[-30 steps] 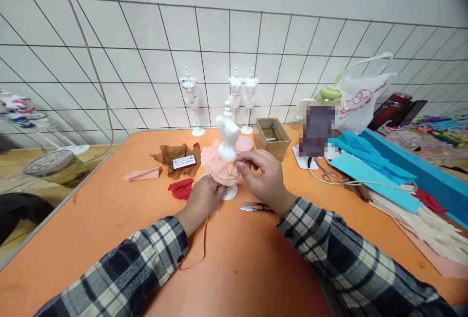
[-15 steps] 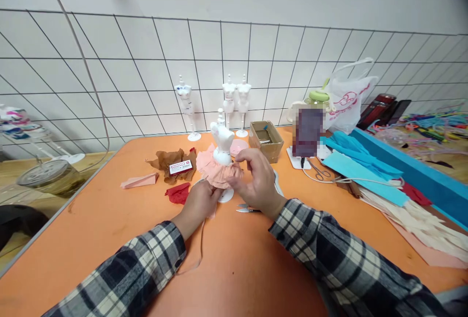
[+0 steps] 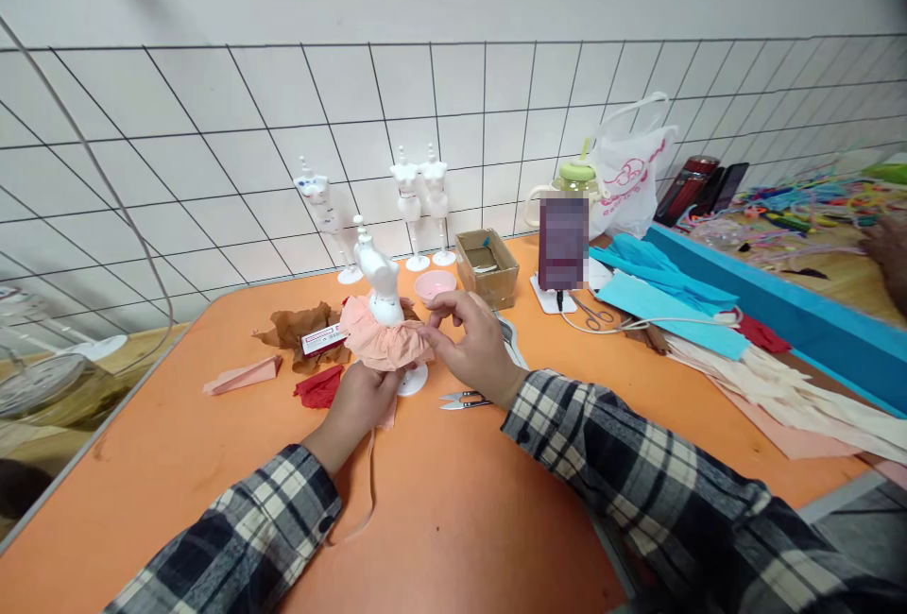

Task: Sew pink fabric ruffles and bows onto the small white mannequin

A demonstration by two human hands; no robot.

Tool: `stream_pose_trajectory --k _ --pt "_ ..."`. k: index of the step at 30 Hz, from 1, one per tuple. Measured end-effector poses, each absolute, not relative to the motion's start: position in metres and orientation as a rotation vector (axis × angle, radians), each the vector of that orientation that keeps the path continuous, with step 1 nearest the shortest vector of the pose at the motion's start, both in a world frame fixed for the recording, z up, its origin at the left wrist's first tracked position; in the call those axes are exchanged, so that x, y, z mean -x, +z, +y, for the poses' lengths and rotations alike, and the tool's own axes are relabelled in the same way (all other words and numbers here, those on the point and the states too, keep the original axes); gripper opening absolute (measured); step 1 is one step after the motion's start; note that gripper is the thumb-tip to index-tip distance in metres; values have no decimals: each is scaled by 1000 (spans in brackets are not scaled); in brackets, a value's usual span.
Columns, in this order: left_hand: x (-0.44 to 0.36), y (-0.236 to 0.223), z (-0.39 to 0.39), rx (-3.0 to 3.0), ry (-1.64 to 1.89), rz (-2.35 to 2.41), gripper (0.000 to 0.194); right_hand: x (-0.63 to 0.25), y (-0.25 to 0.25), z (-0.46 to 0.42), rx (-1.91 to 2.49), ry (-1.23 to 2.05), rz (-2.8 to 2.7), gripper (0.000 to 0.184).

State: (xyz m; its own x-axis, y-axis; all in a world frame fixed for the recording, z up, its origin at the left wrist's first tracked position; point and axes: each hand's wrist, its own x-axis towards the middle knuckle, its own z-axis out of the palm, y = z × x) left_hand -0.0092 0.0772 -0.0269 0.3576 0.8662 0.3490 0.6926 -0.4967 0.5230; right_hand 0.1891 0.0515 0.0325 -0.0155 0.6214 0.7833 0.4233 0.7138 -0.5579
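A small white mannequin on a stand wears a ruffled pink crepe paper skirt and leans to the left. My left hand is closed around the stand just under the skirt, its fingertips partly hidden. Beside the skirt's right edge, my right hand has thumb and forefinger drawn together on the paper. A thin pale strip trails down from below my left hand. Thread snips lie near my right wrist.
Brown crumpled paper, a small labelled box and red paper lie to the left. Behind stand other mannequins, a pink bowl and a cardboard box. A phone, scissors and blue paper are right.
The view has shifted, so most things sit further left. The mannequin now leans more to the left. My right thumb and forefinger have come closer together at the skirt's edge.
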Motion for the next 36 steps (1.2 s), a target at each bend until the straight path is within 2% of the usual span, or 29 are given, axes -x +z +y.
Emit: stream_pose_trajectory --k 4,7,9,13,17,33,36 --pt "8 -24 74 -2318 849 1435 32 -188 29 53 930 480 -1334 11" --pt "7 -24 72 -2278 841 1510 30 -181 16 48 978 885 -1192 12" --pt "6 -24 72 -2271 849 1530 30 -173 9 42 912 1150 -1255 4" --pt "6 -24 72 -2277 870 1511 29 -161 9 28 639 1571 -1076 28" --pt "7 -25 72 -2287 877 1477 30 -161 13 19 488 1844 -825 26" --pt "8 -25 71 -2308 852 1474 31 -156 1 19 639 1810 -699 38" --pt "8 -26 72 -2303 845 1488 32 -159 3 19 771 1571 -807 34"
